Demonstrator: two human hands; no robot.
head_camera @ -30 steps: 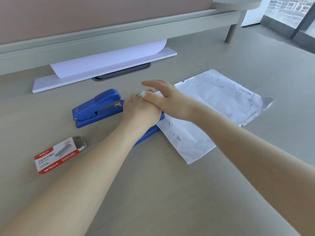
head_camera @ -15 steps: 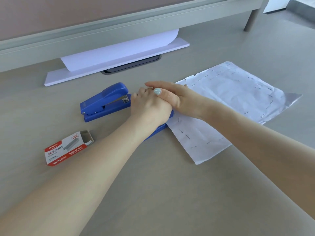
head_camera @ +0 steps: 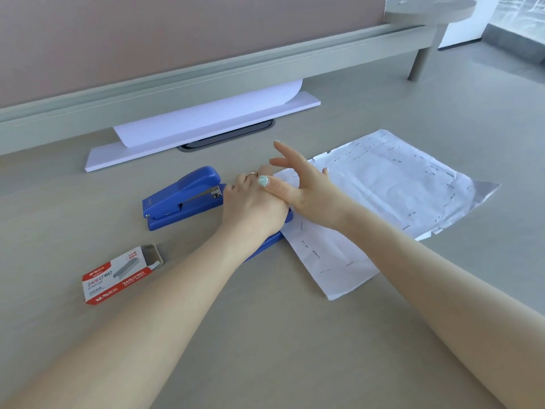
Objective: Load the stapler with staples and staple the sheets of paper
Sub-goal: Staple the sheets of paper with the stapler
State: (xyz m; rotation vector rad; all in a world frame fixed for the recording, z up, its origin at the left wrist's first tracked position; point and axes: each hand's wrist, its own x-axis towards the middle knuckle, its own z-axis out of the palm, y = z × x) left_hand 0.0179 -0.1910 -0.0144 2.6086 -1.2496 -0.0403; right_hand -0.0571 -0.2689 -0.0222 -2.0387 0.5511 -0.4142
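This looks like an office. A wide grey-beige laminate desk [head_camera: 295, 335] runs up to a mauve fabric partition screen [head_camera: 177, 39] set in a pale grey rail, with a dark oval cable slot [head_camera: 227, 137] cut into the top. Office supplies lie about: a blue plastic stapler [head_camera: 182, 196], a red-and-white cardboard box of staples [head_camera: 115, 278], a stack of white paper [head_camera: 203, 128]. Far right, a window [head_camera: 519, 10] faces city buildings.
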